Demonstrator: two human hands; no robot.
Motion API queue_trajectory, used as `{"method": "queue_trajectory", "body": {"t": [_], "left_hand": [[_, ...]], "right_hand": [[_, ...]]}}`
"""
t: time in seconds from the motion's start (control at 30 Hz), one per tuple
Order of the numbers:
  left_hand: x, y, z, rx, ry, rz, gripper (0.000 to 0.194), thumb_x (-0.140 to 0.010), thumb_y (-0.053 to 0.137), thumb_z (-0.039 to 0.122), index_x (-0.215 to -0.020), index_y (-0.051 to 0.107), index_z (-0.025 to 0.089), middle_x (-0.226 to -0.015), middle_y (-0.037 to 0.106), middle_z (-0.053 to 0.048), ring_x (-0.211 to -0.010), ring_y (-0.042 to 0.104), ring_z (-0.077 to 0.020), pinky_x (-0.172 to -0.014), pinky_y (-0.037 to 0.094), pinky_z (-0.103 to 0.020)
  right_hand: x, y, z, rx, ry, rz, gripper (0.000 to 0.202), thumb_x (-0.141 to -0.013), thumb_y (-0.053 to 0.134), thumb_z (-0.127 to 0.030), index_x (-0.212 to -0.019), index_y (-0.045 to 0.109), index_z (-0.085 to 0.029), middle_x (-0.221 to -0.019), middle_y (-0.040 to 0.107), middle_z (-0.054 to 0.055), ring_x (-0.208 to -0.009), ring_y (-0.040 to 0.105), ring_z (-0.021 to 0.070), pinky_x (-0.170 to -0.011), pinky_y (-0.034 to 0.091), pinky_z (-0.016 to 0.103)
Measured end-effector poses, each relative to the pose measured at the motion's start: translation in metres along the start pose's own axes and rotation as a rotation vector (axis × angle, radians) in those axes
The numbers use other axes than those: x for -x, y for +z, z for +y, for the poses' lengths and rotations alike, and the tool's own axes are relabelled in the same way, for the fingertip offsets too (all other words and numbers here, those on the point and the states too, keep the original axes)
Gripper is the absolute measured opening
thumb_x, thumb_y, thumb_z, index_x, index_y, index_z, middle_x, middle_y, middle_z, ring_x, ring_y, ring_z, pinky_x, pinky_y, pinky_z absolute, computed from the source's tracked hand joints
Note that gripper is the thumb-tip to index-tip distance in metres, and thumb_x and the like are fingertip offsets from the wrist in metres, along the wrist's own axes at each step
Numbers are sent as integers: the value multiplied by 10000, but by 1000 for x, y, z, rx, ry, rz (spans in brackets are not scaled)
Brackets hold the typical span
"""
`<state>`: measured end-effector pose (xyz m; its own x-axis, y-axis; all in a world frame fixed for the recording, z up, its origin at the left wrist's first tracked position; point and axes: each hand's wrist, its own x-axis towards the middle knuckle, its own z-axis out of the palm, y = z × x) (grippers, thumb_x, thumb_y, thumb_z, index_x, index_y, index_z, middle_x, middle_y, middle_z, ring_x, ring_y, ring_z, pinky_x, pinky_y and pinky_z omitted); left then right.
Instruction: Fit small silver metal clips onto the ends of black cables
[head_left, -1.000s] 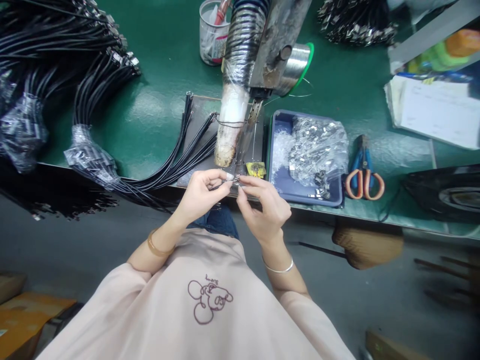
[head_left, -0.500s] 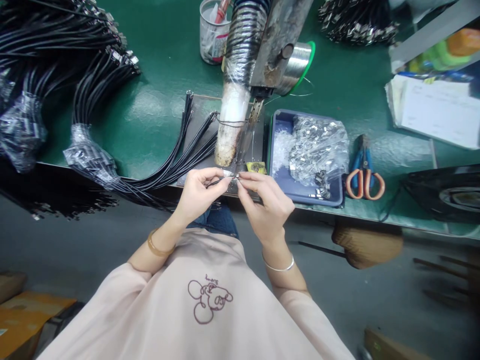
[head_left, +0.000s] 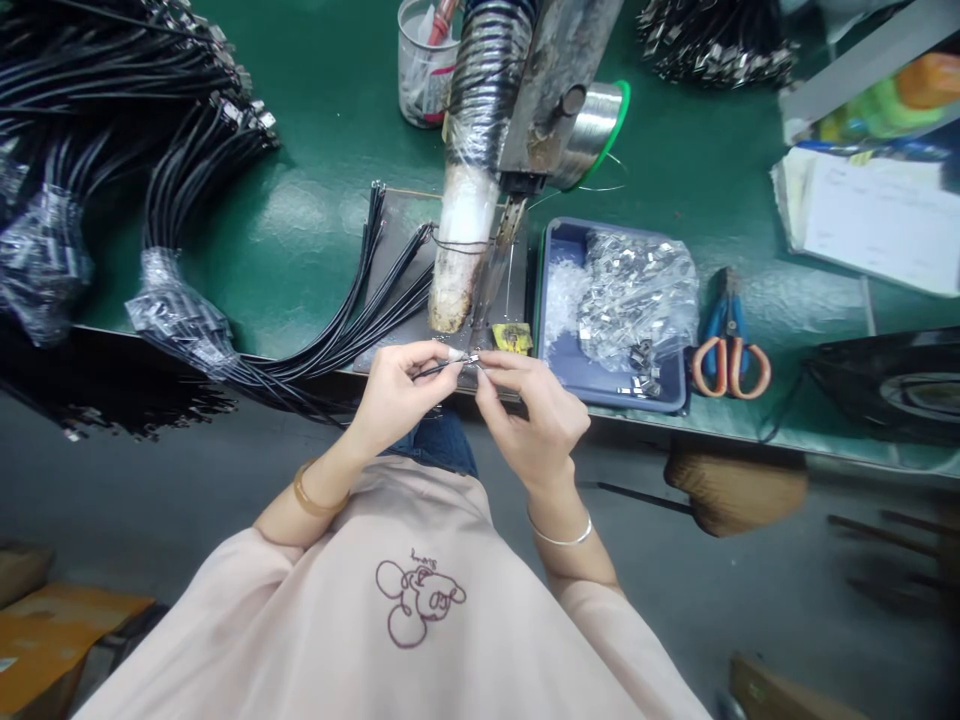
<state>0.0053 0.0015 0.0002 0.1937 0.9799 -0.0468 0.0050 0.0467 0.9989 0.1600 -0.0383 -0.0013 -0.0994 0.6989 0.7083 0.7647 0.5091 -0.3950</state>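
My left hand pinches a thin black cable close to its end, at the table's front edge. On that end sits a small silvery metal connector, between the fingertips of both hands. My right hand has its thumb and fingertips closed at the connector's right side. Just above the hands are the scorched tip of a white-wrapped tube and a soldering fixture. A small yellow piece lies above my right fingers.
A bundle of black cables lies left of my hands. To the right are a blue tray with bagged metal parts, then cutters. A solder spool and a cup stand farther back.
The fingertips of both hands have shifted slightly, and the connector between them shows more clearly. My right thumb sits a little lower.
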Motion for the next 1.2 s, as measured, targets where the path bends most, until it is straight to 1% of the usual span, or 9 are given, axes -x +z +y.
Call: {"method": "queue_trajectory", "body": {"t": [0.13,0.33,0.47,0.6,0.7,0.83,0.93,1.1,1.2], "left_hand": [[6,0,0,-59,36,-31,153,-748,693,257,-743,772,126,-542,498,28,-509,358,-71,-470,285,-197],[16,0,-2,-225,214,-74,177,-835,633,189,-828,795,119,-567,615,-6,-501,417,-84,-507,359,-212],[23,2,-5,-282,285,-23,131,-850,675,201,-893,780,137,-700,718,-39,-510,470,-89,-518,405,-211],[28,2,-8,-244,318,11,80,-861,691,202,-842,759,164,-799,760,-55,-594,580,-114,-611,475,-227],[28,0,-6,-120,230,-65,119,-880,671,211,-783,715,157,-682,704,-28,-601,604,-117,-619,473,-223],[25,-7,0,164,-92,-305,340,-899,675,421,-704,615,150,-544,607,15,-409,401,-49,-435,325,-194],[22,-12,3,295,-267,-395,436,-828,730,555,-745,625,141,-526,612,20,-353,282,-18,-368,186,-189],[23,-13,3,349,-274,-344,453,-770,791,553,-725,622,135,-495,592,30,-352,276,-9,-362,167,-186],[25,-10,1,344,-232,-309,389,-791,789,495,-787,643,134,-501,590,40,-362,310,-16,-369,217,-183]], "right_hand": [[1,-2,1,5,31,2,160,-905,668,-94,-939,621,-243,-926,805,32,-821,785,162,-737,623,254],[2,-6,-1,-100,124,-44,130,-923,648,-98,-914,631,-227,-864,782,7,-796,772,144,-708,618,229],[5,-7,-3,-167,221,-6,116,-919,662,-117,-890,635,-226,-853,766,4,-796,763,148,-717,626,253],[9,-8,-4,-266,330,8,99,-922,672,-151,-865,635,-223,-850,756,1,-816,767,154,-728,630,266],[9,-8,-5,-364,373,9,102,-915,680,-145,-859,640,-221,-849,758,-5,-805,768,146,-710,627,248],[11,-6,-5,-420,364,0,122,-910,674,-117,-866,648,-228,-883,774,-3,-829,775,143,-716,631,239],[16,-5,-5,-324,333,15,88,-920,675,-155,-890,653,-234,-868,771,-8,-766,768,139,-682,619,235],[25,-11,-6,-201,388,173,62,-980,595,-238,-944,645,-235,-609,604,-82,-404,535,65,-409,406,178],[23,-16,-12,-91,331,26,114,-963,616,-248,-862,663,-221,-548,524,-88,-398,451,57,-423,358,192]]}}
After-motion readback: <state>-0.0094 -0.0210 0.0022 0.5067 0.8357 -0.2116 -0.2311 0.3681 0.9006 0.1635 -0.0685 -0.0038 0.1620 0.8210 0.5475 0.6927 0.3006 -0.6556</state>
